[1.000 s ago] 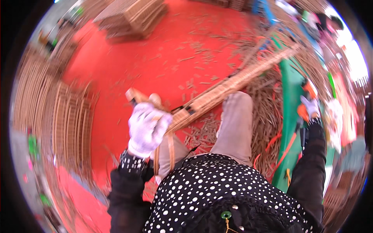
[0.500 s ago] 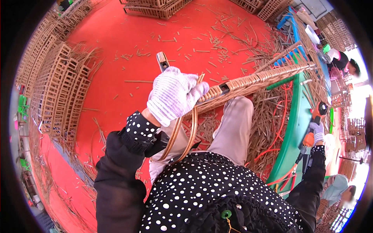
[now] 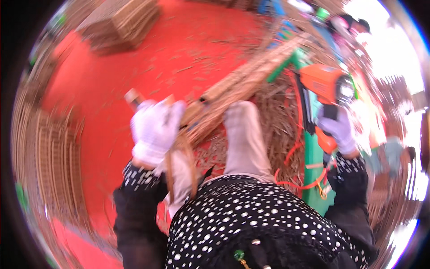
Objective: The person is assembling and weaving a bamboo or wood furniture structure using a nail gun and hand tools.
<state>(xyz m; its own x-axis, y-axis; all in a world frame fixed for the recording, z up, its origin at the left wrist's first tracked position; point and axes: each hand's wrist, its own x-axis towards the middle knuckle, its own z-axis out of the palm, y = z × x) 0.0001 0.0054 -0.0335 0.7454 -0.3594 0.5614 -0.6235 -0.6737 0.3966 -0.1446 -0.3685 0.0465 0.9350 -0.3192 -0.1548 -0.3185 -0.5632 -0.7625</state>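
Note:
My left hand [image 3: 154, 127], in a white knit glove, is closed around the near end of a long brown frame piece [image 3: 251, 76] wrapped in rattan-like strips. The piece slants away to the upper right, its far end by the green table [image 3: 312, 157]. Loose brown strips [image 3: 192, 166] loop down beside that hand toward my leg. My gloved right hand [image 3: 341, 130] grips the handle of an orange and black air nail gun [image 3: 320, 80], held up near the frame piece but apart from it. Blur hides the finger details.
Strip offcuts [image 3: 273, 121] lie heaped between my leg and the green table. A red air hose [image 3: 293, 154] curves along the table edge. Woven crates [image 3: 53, 152] stand at the left, and another stack [image 3: 118, 27] farther back. Other people [image 3: 347, 24] sit at the right.
My right hand has raised the nail gun from beside the table, up and to the left. The left hand, with the frame piece, sits lower and farther left as the view has shifted.

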